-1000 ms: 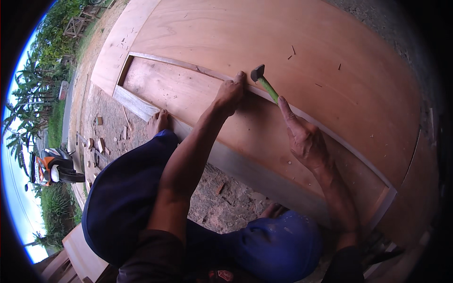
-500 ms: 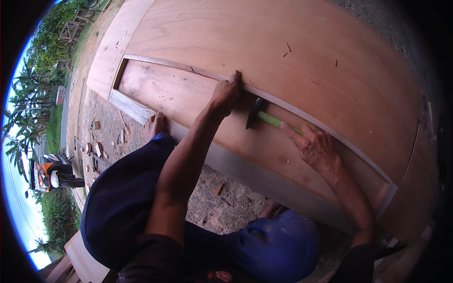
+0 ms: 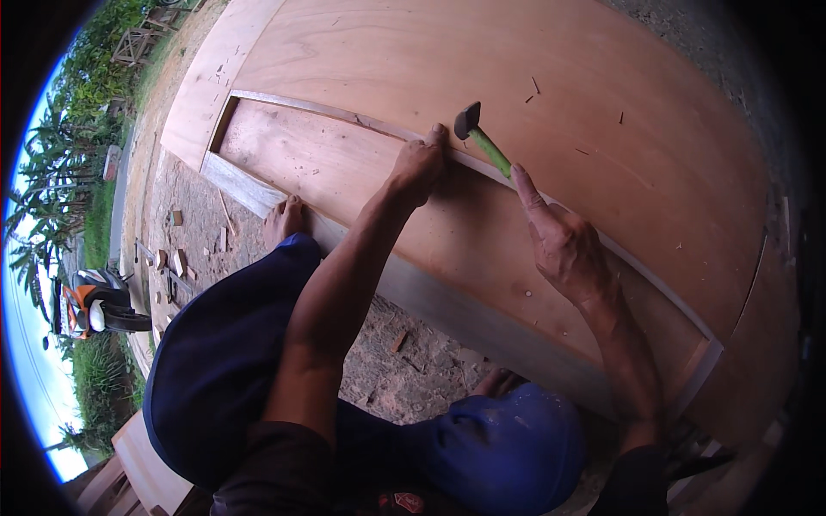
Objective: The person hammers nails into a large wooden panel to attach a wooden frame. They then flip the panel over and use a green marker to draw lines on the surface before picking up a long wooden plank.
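A long shallow wooden frame with a plywood panel inside lies over a large plywood sheet (image 3: pixel 413 52). My left hand (image 3: pixel 420 168) is closed on the frame's far rail (image 3: pixel 331 113), its thumb on top; what its fingers do underneath is partly hidden. To its right, my right hand (image 3: pixel 570 251) grips a hammer (image 3: pixel 490 153) by its green handle, index finger stretched along it. The dark hammer head is raised above the far rail, apart from the wood. The frame's near rail (image 3: pixel 482 316) runs below both forearms.
Several thin dark nail-like bits (image 3: pixel 535 86) lie on the sheet. My bare foot (image 3: pixel 286 220) rests on the near rail, and my blue-clad knees are close below. Wood offcuts (image 3: pixel 179 261) litter the rough ground at left. Farther left stands an orange motorbike (image 3: pixel 86 301).
The hammer has risen from inside the frame to above its far rail, its head swinging up and away. My right hand lifted with it; my left hand keeps its place on the rail.
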`<act>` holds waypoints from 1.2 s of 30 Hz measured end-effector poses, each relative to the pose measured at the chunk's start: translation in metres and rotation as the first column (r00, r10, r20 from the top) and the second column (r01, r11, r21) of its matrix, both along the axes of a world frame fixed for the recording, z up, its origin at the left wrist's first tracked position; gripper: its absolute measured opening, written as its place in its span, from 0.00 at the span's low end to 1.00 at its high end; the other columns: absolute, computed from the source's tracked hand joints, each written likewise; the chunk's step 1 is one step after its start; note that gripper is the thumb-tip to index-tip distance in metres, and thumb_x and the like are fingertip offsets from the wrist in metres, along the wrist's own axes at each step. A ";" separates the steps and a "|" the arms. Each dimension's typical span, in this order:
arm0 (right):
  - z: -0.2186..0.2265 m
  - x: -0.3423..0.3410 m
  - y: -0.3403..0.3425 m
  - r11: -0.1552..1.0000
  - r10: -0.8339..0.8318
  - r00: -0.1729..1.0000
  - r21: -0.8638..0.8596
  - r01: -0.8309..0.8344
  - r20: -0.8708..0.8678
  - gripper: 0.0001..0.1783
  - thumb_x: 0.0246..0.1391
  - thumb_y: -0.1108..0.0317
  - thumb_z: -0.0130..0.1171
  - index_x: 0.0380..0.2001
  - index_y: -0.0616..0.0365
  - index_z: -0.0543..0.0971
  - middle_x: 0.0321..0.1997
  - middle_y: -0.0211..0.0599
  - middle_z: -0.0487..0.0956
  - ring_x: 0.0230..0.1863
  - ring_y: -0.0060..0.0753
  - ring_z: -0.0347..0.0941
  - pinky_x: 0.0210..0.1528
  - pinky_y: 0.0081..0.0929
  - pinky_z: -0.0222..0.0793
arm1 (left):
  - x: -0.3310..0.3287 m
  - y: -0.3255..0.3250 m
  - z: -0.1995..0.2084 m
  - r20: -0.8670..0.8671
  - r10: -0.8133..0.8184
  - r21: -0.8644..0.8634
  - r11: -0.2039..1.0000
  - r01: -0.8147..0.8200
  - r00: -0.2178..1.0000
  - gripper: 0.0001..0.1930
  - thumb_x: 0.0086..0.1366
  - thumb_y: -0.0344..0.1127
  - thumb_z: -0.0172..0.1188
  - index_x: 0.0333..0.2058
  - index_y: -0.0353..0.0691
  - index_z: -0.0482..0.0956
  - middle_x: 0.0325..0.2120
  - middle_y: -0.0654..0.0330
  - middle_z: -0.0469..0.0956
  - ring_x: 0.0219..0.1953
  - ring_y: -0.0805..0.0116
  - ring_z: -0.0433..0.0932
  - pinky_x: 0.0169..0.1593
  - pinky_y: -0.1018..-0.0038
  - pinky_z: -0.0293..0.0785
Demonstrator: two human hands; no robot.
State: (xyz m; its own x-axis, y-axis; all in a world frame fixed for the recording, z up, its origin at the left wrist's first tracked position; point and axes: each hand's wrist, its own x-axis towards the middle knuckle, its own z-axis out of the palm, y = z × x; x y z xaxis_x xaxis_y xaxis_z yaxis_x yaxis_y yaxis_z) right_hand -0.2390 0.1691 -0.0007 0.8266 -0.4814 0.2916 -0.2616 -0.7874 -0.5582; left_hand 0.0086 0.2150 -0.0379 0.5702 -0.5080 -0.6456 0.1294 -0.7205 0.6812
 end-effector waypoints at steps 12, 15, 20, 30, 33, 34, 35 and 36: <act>0.026 0.016 0.008 0.993 -0.090 0.962 0.091 0.069 0.257 0.36 0.59 0.76 0.56 0.71 0.52 0.61 0.21 0.48 0.76 0.25 0.48 0.77 0.33 0.47 0.72 | 0.002 0.003 -0.006 0.036 0.019 -0.002 1.000 -0.018 0.999 0.35 0.73 0.61 0.46 0.33 0.25 0.76 0.18 0.58 0.70 0.20 0.69 0.69 0.23 0.65 0.65; 0.018 0.010 0.002 0.986 -0.043 0.955 0.143 0.088 -0.294 0.34 0.60 0.77 0.50 0.70 0.52 0.61 0.22 0.52 0.76 0.27 0.51 0.79 0.34 0.47 0.73 | 0.004 0.000 -0.007 -0.012 -0.017 -0.009 1.000 0.017 1.000 0.36 0.73 0.60 0.46 0.38 0.21 0.76 0.20 0.55 0.73 0.20 0.68 0.69 0.24 0.65 0.67; 0.024 0.014 0.005 0.996 -0.064 0.986 0.066 0.055 0.153 0.37 0.58 0.78 0.48 0.71 0.54 0.59 0.21 0.53 0.76 0.26 0.53 0.79 0.34 0.48 0.74 | 0.000 0.001 -0.001 0.018 -0.005 -0.001 1.000 0.005 1.000 0.35 0.73 0.60 0.46 0.36 0.23 0.76 0.18 0.57 0.71 0.19 0.69 0.67 0.23 0.65 0.65; 0.017 0.010 0.019 0.993 -0.115 0.978 -0.006 0.118 0.172 0.39 0.55 0.78 0.53 0.71 0.52 0.60 0.23 0.51 0.78 0.23 0.47 0.78 0.30 0.44 0.75 | -0.003 0.001 -0.006 0.039 -0.007 0.011 1.000 0.007 0.999 0.33 0.73 0.59 0.45 0.33 0.26 0.76 0.18 0.58 0.69 0.17 0.68 0.66 0.21 0.65 0.64; -0.015 0.004 0.012 0.991 -0.109 0.990 -0.084 0.101 -0.091 0.39 0.54 0.78 0.52 0.71 0.50 0.60 0.21 0.47 0.76 0.23 0.46 0.77 0.30 0.42 0.76 | -0.004 -0.003 -0.002 0.075 -0.014 0.008 1.000 0.014 0.997 0.34 0.73 0.59 0.45 0.35 0.23 0.76 0.20 0.56 0.71 0.18 0.66 0.68 0.23 0.64 0.66; -0.009 0.007 0.013 0.996 -0.081 0.991 -0.031 0.079 -0.104 0.40 0.54 0.78 0.52 0.71 0.50 0.60 0.22 0.47 0.77 0.23 0.46 0.78 0.30 0.42 0.76 | 0.002 0.008 -0.014 0.126 -0.033 0.032 0.999 0.030 0.992 0.35 0.73 0.59 0.44 0.36 0.22 0.76 0.21 0.55 0.72 0.20 0.66 0.69 0.25 0.64 0.67; -0.001 0.009 0.009 0.998 -0.056 0.992 0.010 0.058 -0.109 0.40 0.53 0.79 0.51 0.71 0.49 0.60 0.22 0.48 0.77 0.23 0.47 0.78 0.30 0.43 0.76 | 0.004 0.013 -0.014 0.152 -0.037 0.045 0.999 0.030 0.988 0.34 0.73 0.60 0.44 0.34 0.26 0.74 0.19 0.57 0.70 0.18 0.67 0.68 0.23 0.65 0.65; 0.003 0.012 0.005 0.998 -0.029 0.993 0.053 0.035 -0.113 0.41 0.53 0.79 0.51 0.72 0.49 0.60 0.22 0.48 0.77 0.24 0.47 0.78 0.30 0.43 0.76 | 0.011 0.004 -0.013 0.193 -0.040 0.026 0.999 0.036 0.980 0.33 0.73 0.61 0.43 0.32 0.29 0.72 0.18 0.59 0.68 0.17 0.68 0.66 0.21 0.66 0.63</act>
State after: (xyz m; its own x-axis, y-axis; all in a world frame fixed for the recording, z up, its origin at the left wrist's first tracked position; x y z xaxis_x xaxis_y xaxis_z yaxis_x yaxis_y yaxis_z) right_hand -0.2272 0.1739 0.0026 0.8365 -0.5208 0.1702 -0.3498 -0.7468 -0.5657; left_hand 0.0195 0.2190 -0.0510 0.6663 -0.5182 -0.5362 -0.0310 -0.7377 0.6744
